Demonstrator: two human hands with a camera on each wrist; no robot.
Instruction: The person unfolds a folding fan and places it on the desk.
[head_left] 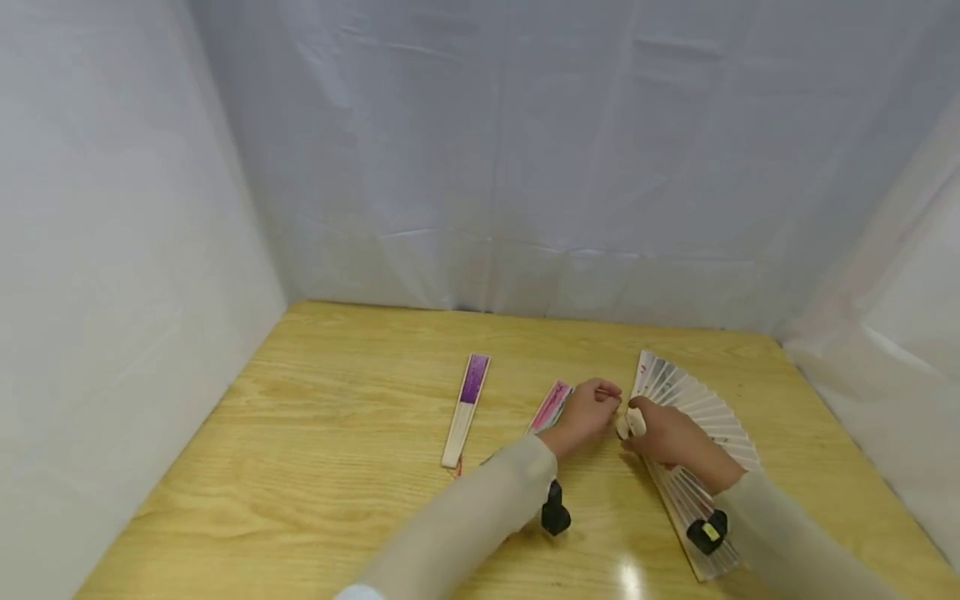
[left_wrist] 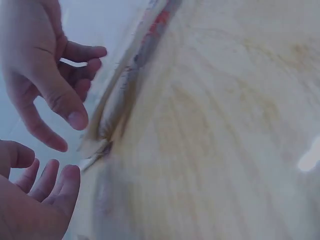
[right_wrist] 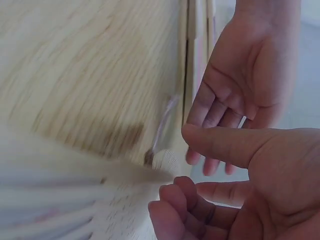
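Note:
A pale folding fan (head_left: 708, 408) lies spread on the table at the right, its ribs fanning out to the right from a rounded pivot end. My right hand (head_left: 667, 433) is over the ribs, thumb and fingers apart beside that pivot end (right_wrist: 165, 160). In the right wrist view a thin tassel cord (right_wrist: 162, 122) trails from it. To the left of the pivot is my left hand (head_left: 588, 414), fingers loosely bent with nothing between them. Partly hidden behind the left hand and sleeve lies a folded pink fan (head_left: 550, 406).
A folded fan with a purple end (head_left: 466, 408) and a red tassel (head_left: 457, 471) lies left of the hands. The wooden table (head_left: 300, 458) is bordered by white sheeting (head_left: 487, 167) at the back and both sides.

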